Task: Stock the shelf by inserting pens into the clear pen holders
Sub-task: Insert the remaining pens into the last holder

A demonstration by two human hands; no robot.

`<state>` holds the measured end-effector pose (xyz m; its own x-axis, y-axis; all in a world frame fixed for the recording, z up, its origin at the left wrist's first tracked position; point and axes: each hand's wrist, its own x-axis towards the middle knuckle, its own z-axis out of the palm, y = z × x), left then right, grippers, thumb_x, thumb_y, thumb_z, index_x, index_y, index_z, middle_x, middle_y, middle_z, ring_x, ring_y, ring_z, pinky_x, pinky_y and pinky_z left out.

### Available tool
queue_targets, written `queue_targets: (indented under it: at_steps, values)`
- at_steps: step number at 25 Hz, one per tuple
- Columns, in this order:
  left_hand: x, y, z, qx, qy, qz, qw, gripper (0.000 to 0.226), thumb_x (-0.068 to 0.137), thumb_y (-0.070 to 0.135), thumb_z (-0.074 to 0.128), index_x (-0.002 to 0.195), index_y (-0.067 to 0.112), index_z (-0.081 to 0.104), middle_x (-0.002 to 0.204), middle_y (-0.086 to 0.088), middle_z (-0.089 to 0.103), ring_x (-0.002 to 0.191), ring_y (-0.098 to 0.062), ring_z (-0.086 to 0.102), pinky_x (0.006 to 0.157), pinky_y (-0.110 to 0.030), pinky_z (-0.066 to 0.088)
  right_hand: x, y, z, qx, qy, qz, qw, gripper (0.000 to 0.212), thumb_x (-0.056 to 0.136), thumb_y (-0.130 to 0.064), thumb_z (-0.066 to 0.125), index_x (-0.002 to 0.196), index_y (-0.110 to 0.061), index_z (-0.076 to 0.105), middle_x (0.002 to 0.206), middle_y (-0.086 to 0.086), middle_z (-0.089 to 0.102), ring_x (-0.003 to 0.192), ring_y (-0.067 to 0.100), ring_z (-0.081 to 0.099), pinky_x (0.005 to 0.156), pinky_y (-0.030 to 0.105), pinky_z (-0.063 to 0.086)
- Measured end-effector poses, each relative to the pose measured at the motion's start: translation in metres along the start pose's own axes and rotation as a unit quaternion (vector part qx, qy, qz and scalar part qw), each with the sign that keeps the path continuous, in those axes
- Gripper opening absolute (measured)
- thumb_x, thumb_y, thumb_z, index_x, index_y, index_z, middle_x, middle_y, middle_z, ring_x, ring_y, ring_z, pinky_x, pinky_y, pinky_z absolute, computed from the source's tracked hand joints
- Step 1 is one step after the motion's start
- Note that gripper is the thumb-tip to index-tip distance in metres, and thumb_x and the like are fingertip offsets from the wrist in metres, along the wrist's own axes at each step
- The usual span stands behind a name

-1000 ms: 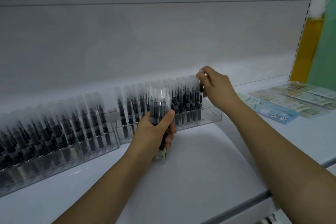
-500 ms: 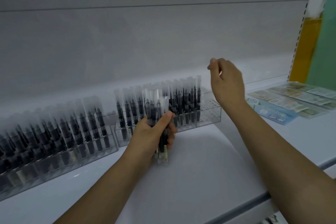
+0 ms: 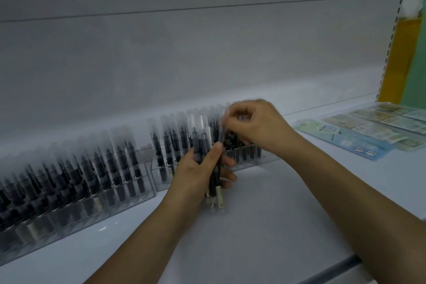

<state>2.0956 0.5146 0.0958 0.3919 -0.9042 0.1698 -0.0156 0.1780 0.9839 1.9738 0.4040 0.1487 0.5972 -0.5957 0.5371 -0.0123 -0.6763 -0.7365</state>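
Behind the left hand (image 3: 198, 170), which is gripping a pen bundle (image 3: 208, 157), pens are filling clear holders (image 3: 147, 182); the right hand (image 3: 255, 124) is pinching one pen (image 3: 221, 129) beside bare shelf (image 3: 265, 226).

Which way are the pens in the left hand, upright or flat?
Upright: the left hand grips the pens with clear caps up, white ends down.

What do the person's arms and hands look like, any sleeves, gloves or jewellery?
Both forearms are bare as far as the frame shows, with no sleeves in view. The left hand and right hand wear no gloves, and no rings, watch or bracelets are visible.
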Motion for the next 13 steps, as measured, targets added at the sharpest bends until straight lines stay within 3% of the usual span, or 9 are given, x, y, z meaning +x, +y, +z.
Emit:
queue_targets:
  at_steps: [1, 3, 5, 6, 10, 13]
  values:
    - [-0.001, -0.001, 0.001, 0.012, -0.004, 0.001, 1.000, 0.038, 0.093, 0.035, 0.056, 0.097, -0.001, 0.064, 0.075, -0.009, 0.071, 0.055, -0.019, 0.064, 0.049, -0.027, 0.051, 0.000, -0.001, -0.005, 0.065, 0.080, -0.005, 0.995, 0.015, 0.095, -0.018, 0.059, 0.084, -0.012, 0.068, 0.062, -0.007, 0.067, 0.041, 0.007, 0.049, 0.042, 0.020, 0.041]
    - [-0.002, -0.003, 0.000, 0.030, -0.004, -0.001, 1.000, 0.036, 0.089, 0.040, 0.059, 0.083, 0.005, 0.063, 0.069, -0.009, 0.065, 0.050, -0.019, 0.056, 0.049, -0.029, 0.048, 0.003, -0.001, -0.021, 0.171, 0.280, -0.043, 0.944, 0.015, 0.100, -0.017, 0.051, 0.088, -0.010, 0.058, 0.069, 0.004, 0.069, 0.043, 0.017, 0.052, 0.042, 0.026, 0.043]
    - [-0.002, -0.003, -0.001, 0.035, 0.003, -0.006, 0.999, 0.038, 0.082, 0.047, 0.063, 0.080, 0.009, 0.056, 0.063, -0.007, 0.056, 0.047, -0.018, 0.046, 0.048, -0.030, 0.043, 0.006, 0.004, -0.038, 0.135, 0.428, -0.086, 0.890, 0.015, 0.102, -0.021, 0.047, 0.094, -0.010, 0.053, 0.069, 0.007, 0.068, 0.044, 0.021, 0.057, 0.048, 0.029, 0.046]
    - [-0.001, -0.004, -0.002, 0.030, 0.003, -0.008, 1.000, 0.041, 0.079, 0.049, 0.063, 0.084, 0.009, 0.054, 0.061, -0.004, 0.053, 0.046, -0.016, 0.042, 0.046, -0.029, 0.041, 0.008, 0.009, -0.043, 0.089, 0.452, -0.093, 0.883, 0.015, 0.102, -0.023, 0.046, 0.096, -0.011, 0.052, 0.069, 0.006, 0.067, 0.046, 0.021, 0.059, 0.051, 0.030, 0.048]
    - [0.002, -0.007, -0.003, -0.005, -0.005, -0.005, 1.000, 0.045, 0.079, 0.052, 0.057, 0.097, 0.010, 0.060, 0.057, 0.000, 0.049, 0.044, -0.014, 0.038, 0.042, -0.024, 0.036, 0.017, 0.034, -0.040, -0.112, 0.346, -0.042, 0.930, 0.018, 0.104, -0.027, 0.044, 0.104, -0.014, 0.056, 0.075, 0.001, 0.067, 0.057, 0.014, 0.065, 0.059, 0.031, 0.055]
    - [0.002, -0.007, -0.004, -0.006, -0.003, -0.010, 1.000, 0.042, 0.084, 0.052, 0.056, 0.098, 0.012, 0.061, 0.058, 0.000, 0.049, 0.043, -0.013, 0.037, 0.040, -0.023, 0.034, 0.020, 0.045, -0.039, -0.161, 0.263, -0.009, 0.951, 0.020, 0.105, -0.031, 0.041, 0.103, -0.017, 0.056, 0.075, -0.002, 0.068, 0.055, 0.010, 0.065, 0.053, 0.025, 0.048]
